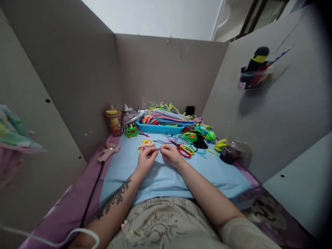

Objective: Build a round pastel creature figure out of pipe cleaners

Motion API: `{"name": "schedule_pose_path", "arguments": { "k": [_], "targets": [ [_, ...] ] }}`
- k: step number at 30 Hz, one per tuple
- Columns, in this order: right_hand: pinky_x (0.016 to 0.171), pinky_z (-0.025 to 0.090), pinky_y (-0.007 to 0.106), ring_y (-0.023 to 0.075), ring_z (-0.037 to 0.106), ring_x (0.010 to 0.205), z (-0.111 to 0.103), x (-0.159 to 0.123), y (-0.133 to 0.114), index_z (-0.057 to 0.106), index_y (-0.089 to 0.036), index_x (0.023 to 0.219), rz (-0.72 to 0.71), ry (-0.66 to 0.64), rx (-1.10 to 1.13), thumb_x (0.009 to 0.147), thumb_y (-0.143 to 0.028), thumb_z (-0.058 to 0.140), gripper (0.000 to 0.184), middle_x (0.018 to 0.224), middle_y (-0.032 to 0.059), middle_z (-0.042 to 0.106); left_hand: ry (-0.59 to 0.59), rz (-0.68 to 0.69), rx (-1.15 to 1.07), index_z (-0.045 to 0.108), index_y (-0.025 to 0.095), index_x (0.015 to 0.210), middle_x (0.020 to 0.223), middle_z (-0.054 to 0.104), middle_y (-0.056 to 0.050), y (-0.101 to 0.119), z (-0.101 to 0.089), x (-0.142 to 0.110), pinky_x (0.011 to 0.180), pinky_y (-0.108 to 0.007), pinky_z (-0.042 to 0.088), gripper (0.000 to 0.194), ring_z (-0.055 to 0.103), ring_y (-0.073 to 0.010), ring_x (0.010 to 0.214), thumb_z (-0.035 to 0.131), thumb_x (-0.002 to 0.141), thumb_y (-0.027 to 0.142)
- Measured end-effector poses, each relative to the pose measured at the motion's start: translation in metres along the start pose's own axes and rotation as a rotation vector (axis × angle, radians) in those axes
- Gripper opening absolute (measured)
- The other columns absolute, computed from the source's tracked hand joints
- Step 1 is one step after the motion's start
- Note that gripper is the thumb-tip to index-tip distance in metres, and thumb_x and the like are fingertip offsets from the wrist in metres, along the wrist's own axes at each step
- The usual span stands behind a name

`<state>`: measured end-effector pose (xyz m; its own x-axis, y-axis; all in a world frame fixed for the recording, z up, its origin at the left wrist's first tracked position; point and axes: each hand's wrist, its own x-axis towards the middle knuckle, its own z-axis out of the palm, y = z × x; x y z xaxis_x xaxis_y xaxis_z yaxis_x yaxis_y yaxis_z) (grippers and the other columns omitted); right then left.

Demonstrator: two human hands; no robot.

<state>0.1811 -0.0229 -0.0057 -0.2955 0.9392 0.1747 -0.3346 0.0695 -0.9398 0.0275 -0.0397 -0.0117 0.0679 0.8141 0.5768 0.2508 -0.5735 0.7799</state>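
My left hand (147, 157) and my right hand (169, 154) meet over the light blue mat (166, 176), fingers pinched together on a short purple pipe cleaner (159, 148) held between them. Just beyond my left hand lies a small pink and yellow pipe-cleaner piece (145, 144). Red-handled scissors (183, 150) and yellow loops (187, 148) lie right of my right hand.
A blue tray (158, 128) full of coloured pipe cleaners stands at the back. A pink glue gun (108, 152) with a black cord lies left. A yellow-lidded cup (113, 121), green pipe-cleaner figures (206, 132) and a dark round object (228, 156) stand around. Grey partition walls enclose the desk.
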Motion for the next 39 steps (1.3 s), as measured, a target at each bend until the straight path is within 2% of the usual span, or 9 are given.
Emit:
{"name": "schedule_pose_path", "arguments": {
  "k": [8,15,21,28,33,39],
  "targets": [
    [0.039,0.016,0.017,0.0028,0.031,0.040,-0.004,-0.003,-0.005,0.056,-0.015,0.070,0.169,-0.138,0.111,0.062,-0.032,0.077,0.028,0.050,-0.0069,0.044,-0.032,0.010,-0.033,0.068,0.015,0.091,0.076,0.073,-0.004,0.005,0.000,-0.002,0.067,-0.025,0.053,0.017,0.067,-0.0154,0.069,0.064,0.078,0.024],
    [0.037,0.015,0.015,0.0018,0.028,0.040,-0.019,-0.001,-0.003,0.058,-0.012,0.073,0.336,-0.276,0.160,0.060,-0.026,0.077,0.027,0.050,-0.0057,0.045,-0.094,0.134,0.037,0.072,0.018,0.093,0.085,0.073,-0.006,0.004,-0.001,-0.004,0.074,-0.029,0.052,0.017,0.067,-0.0177,0.078,0.063,0.079,0.019],
    [0.036,0.013,0.013,0.0027,0.029,0.040,-0.025,0.001,-0.002,0.057,-0.012,0.073,0.417,-0.319,0.183,0.060,-0.022,0.073,0.022,0.048,-0.0071,0.041,-0.130,0.219,0.115,0.072,0.020,0.092,0.082,0.072,-0.006,0.003,-0.001,-0.006,0.071,-0.029,0.049,0.015,0.064,-0.0173,0.075,0.060,0.082,0.018],
    [0.035,0.012,0.013,0.0035,0.027,0.040,-0.023,0.000,-0.004,0.054,-0.014,0.070,0.447,-0.324,0.180,0.062,-0.021,0.068,0.017,0.046,-0.0093,0.035,-0.125,0.277,0.206,0.070,0.020,0.087,0.078,0.069,-0.005,0.002,-0.001,-0.008,0.069,-0.028,0.047,0.013,0.062,-0.0168,0.072,0.058,0.084,0.020],
    [0.035,0.013,0.013,0.0042,0.031,0.041,-0.020,-0.002,-0.009,0.051,-0.016,0.070,0.446,-0.313,0.143,0.061,-0.021,0.068,0.020,0.047,-0.0086,0.037,-0.127,0.285,0.255,0.070,0.020,0.088,0.079,0.069,-0.006,0.002,-0.002,-0.008,0.070,-0.029,0.046,0.014,0.062,-0.0180,0.074,0.056,0.085,0.023],
    [0.037,0.017,0.014,0.0048,0.033,0.042,-0.012,-0.004,-0.010,0.047,-0.019,0.074,0.318,-0.223,0.072,0.062,-0.025,0.071,0.027,0.049,-0.0087,0.042,-0.117,0.234,0.248,0.068,0.021,0.089,0.084,0.068,-0.007,0.004,-0.002,-0.009,0.077,-0.031,0.046,0.015,0.062,-0.0196,0.082,0.053,0.086,0.022]
  ]
}}
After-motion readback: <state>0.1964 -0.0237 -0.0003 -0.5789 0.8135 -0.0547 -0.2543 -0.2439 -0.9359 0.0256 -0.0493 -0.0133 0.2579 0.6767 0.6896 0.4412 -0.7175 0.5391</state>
